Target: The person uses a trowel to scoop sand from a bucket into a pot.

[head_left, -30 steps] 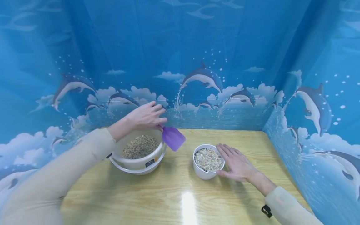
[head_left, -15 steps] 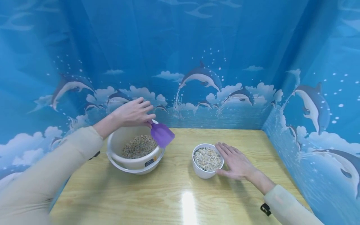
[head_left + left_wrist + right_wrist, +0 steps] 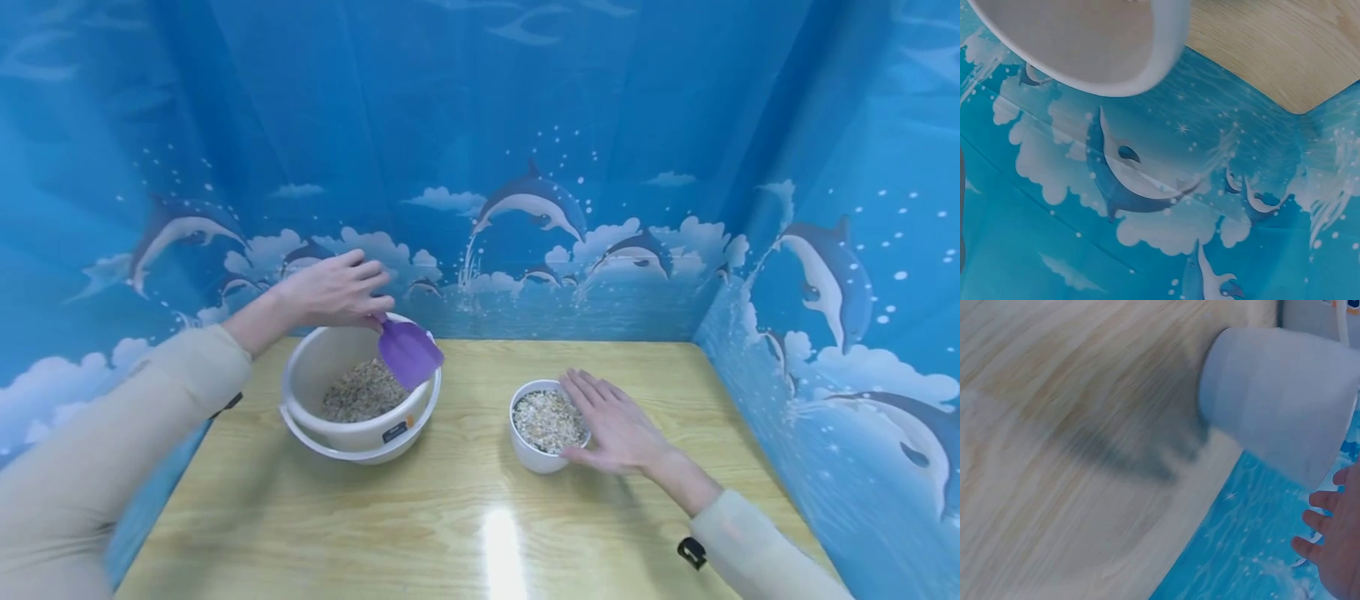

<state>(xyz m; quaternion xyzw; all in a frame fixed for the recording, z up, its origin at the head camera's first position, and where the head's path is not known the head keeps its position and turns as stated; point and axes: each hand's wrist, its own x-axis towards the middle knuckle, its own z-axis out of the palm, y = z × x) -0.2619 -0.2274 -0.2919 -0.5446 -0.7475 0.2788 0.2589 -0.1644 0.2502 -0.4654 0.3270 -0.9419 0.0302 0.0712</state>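
Gripping the purple scoop [image 3: 411,354] by its handle, the left hand [image 3: 330,290] hangs above the back of the white bucket [image 3: 352,433], with the blade angled down over that bucket's right rim. No grains show on the blade's visible face. To the right of the bucket, well apart from it, stands the small white pot [image 3: 531,454], filled with pale grains [image 3: 550,422] to just below its lip. The right hand [image 3: 618,429], fingers straight and not clasping, rests against the pot's side farthest from the bucket.

Swinging the scoop low could knock its blade on the bucket's rim and jar loose anything it carries. The pot looks full enough that a firm push from the flat hand towards the bucket might tip or slide it, spilling grains onto the bench [image 3: 420,517].

Inside the bucket lies a heap of brownish grains [image 3: 365,393], so its high wall stands in the way of a low, sideways reach. Behind the bucket hangs a blue dolphin curtain [image 3: 480,83], which probably limits how far back the arm can go.
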